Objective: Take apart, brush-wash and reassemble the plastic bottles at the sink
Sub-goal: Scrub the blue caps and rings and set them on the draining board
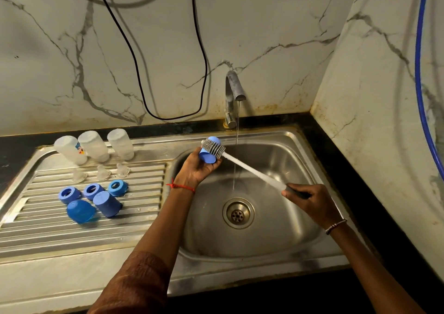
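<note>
Over the far left of the sink (290, 145), the left hand (195, 169) curls its fingers round a blue cap (207, 158) while the right hand (312, 202) grips the brush (249, 168), bristles against it.

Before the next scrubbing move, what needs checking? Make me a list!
1. The left hand grips the blue cap: ok.
2. The right hand holds the bottle brush by its dark grip: ok.
3. The bristles touch the cap: ok.
4. The tap is running: ok.
5. Cap under the water stream: not ok, it falls beside the cap.
6. Cap's inside clean: cannot tell.
</note>
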